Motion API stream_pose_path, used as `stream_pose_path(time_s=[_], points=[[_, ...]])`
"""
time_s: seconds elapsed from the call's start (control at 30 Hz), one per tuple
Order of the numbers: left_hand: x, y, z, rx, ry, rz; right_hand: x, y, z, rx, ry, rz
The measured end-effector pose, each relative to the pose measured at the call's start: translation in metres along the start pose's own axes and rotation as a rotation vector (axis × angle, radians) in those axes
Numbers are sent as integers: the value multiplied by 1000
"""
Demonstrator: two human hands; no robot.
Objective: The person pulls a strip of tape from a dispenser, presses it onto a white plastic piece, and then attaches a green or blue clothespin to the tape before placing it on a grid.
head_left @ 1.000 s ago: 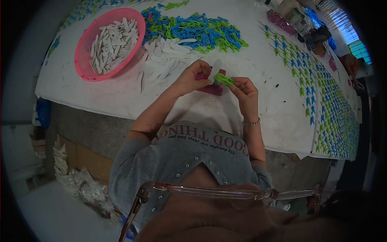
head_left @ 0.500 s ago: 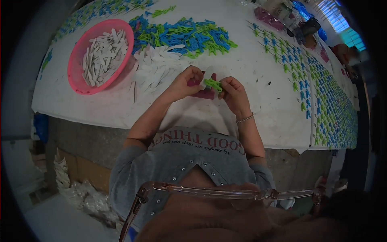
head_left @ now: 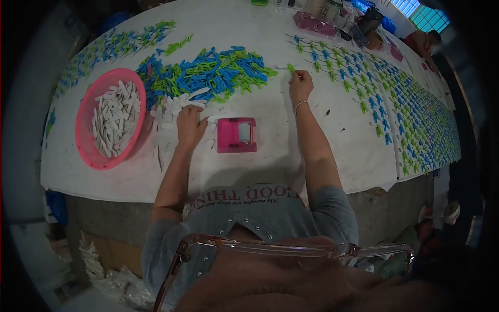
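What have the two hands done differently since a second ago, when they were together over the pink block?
The hands parted. The right hand reached out, carrying the green clip to the edge of the laid-out rows. The left hand dropped onto the loose white pieces. The pink block now lies uncovered. The pink basket and the clip pile stayed put.

white table: clips, pink basket, pink block

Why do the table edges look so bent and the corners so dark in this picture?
Head view: a fisheye lens bows the white table and blackens the corners. Daylight from a window at top right brightens the far end. The glasses frame at the bottom is close and blurred, while the pink basket stays sharp.
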State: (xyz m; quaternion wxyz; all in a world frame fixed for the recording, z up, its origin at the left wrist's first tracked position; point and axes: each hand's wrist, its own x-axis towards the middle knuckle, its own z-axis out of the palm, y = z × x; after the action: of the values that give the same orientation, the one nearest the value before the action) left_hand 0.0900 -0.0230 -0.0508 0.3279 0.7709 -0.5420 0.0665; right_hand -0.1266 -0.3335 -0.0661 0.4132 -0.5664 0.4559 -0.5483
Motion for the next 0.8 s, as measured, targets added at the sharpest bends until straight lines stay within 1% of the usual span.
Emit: stream_pose_path(time_s=[0.03, 0.1, 0.13, 0.2, 0.23, 0.3, 0.33, 0.4, 0.53, 0.6, 0.73, 0.8], points=[[0, 1, 1, -1, -1, 2, 13, 8, 6, 0, 3, 0], [0, 3, 2, 22, 36, 14, 35, 16, 13, -236, 91, -147], [1, 3, 2, 21, 37, 15, 43, 17, 15, -235, 92, -148], [1, 3, 2, 0, 52, 27, 58, 21, 20, -351, 182, -293], [2, 3, 1, 0, 54, 26, 65, 23, 21, -351, 180, -294], [3, 5, 0, 6, 53, 30, 79, 28, 22, -476, 218, -295], [3, 6, -1, 4, 54, 27, 83, 30, 24, -478, 215, -296], [3, 7, -2, 4, 42, 11, 88, 33, 26, -545, 268, -253], [3, 7, -2, -9, 28, -3, 88, 28, 27, -573, 267, -242], [4, 7, -1, -4, 40, 1, 87, 23, 29, -587, 284, -160], [5, 8, -2, -10, 38, -7, 89, 22, 30, -586, 276, -155], [4, 8, -2, -12, 33, -15, 88, 18, 29, -593, 237, -81]])
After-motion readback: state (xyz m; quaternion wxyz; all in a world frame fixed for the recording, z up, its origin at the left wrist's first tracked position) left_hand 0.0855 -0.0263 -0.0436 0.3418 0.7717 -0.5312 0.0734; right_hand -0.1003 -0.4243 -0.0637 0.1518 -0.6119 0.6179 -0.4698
